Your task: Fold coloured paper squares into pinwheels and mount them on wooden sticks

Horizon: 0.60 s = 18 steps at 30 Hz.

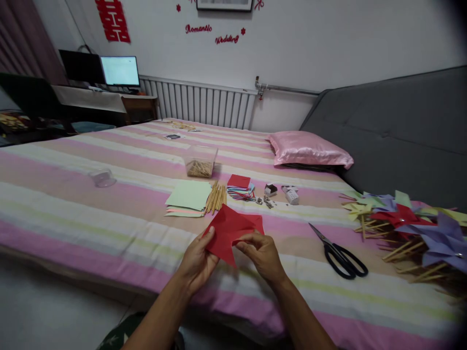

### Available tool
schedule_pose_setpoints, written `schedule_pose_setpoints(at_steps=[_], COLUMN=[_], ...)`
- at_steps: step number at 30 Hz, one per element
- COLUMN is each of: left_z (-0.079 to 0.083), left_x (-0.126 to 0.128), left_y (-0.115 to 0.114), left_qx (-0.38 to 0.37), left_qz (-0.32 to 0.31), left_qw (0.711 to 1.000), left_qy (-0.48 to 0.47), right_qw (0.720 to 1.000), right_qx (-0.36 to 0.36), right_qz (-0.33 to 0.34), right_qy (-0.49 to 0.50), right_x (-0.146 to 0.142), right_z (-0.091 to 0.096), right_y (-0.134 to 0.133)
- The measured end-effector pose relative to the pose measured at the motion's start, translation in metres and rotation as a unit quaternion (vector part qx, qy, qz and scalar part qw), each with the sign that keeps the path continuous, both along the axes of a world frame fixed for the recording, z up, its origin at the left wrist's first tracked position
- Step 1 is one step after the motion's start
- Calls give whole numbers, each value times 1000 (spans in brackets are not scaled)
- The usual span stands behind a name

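A red paper sheet [226,234], cut and partly spread into flaps, is held above the near side of the bed. My left hand [200,257] grips its left edge, thumb on top and fingers beneath. With thumb and fingertips, my right hand [263,253] pinches a flap at the sheet's right side. Just beyond lie a stack of pale green paper [189,195], a bundle of thin wooden sticks [216,197] and a pile of small coloured squares with red on top [239,182]. Black-handled scissors [339,255] rest to the right of my right hand.
Finished paper pinwheels [401,218] on sticks are heaped at the right. Small metal fasteners [268,201] lie by two little boxes [291,194]. A clear bin of sticks [200,163], a clear plastic cup [102,178] and a pink pillow [310,148] are on the striped bed.
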State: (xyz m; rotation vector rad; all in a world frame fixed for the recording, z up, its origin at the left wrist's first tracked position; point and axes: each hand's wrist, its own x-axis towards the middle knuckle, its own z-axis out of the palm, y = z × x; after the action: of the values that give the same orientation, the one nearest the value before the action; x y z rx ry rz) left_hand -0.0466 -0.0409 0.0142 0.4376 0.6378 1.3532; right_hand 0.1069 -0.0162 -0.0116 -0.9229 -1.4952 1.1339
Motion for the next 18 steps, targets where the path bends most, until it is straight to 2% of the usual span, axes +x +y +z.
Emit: schedule_pose_setpoints(at_steps=[12, 18], left_z=[2, 3], left_x=[7, 4], left_y=[-3, -5], left_qx=[-12, 30], left_qz=[-21, -63], left_qw=[999, 991], left_qy=[23, 115], right_qw=[998, 996], right_qx=[-19, -10], right_qz=[-56, -65], right_qy=[-23, -61], right_x=[2, 8], right_z=[-2, 0], right_y=[0, -2])
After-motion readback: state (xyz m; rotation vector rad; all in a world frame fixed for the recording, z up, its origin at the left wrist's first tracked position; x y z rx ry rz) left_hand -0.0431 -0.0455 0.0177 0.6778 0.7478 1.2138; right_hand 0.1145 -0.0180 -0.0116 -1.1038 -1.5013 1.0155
